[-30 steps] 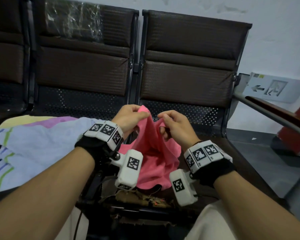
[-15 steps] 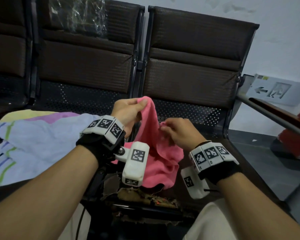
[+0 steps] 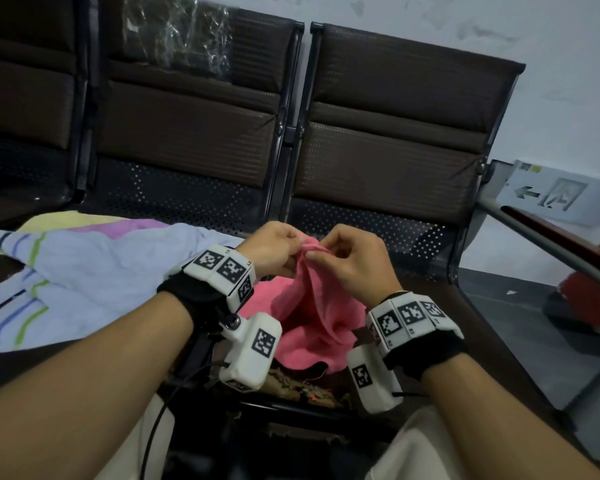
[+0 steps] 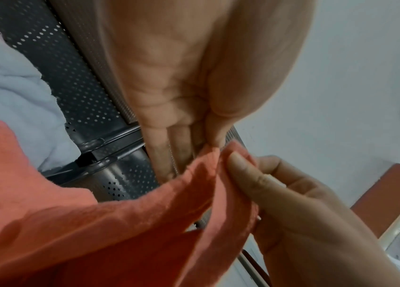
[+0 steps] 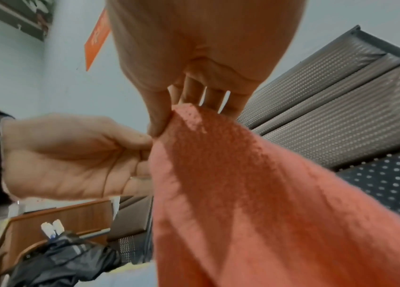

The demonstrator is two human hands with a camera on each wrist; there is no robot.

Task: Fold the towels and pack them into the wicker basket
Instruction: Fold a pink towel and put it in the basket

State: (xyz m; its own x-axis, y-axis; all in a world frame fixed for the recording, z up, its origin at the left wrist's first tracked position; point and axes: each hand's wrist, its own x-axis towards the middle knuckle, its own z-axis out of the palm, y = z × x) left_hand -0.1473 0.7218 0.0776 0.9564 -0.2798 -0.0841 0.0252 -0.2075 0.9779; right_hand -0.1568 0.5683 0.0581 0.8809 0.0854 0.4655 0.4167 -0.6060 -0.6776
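A pink towel [image 3: 312, 317] hangs from both hands above the bench seat, its lower part bunched on the seat. My left hand [image 3: 284, 249] pinches its top edge between thumb and fingers. My right hand [image 3: 329, 252] pinches the same edge right beside it, the two hands almost touching. The left wrist view shows the pink towel [image 4: 110, 223] and my left hand [image 4: 206, 143] pinching its tip; my right hand [image 4: 240, 167] holds it just below. In the right wrist view my right hand [image 5: 167, 120] pinches the towel [image 5: 255, 203]. No wicker basket is in view.
A light blue striped towel [image 3: 84, 275] lies spread on the seat to the left, over a yellow and purple cloth [image 3: 84, 221]. Dark bench backrests [image 3: 388, 133] stand behind. A metal armrest [image 3: 551, 247] runs along the right. Frayed padding shows at the seat's front edge [image 3: 291, 389].
The right hand has risen and moved left to meet the left hand at the towel's top edge. Both hands now pinch it side by side.
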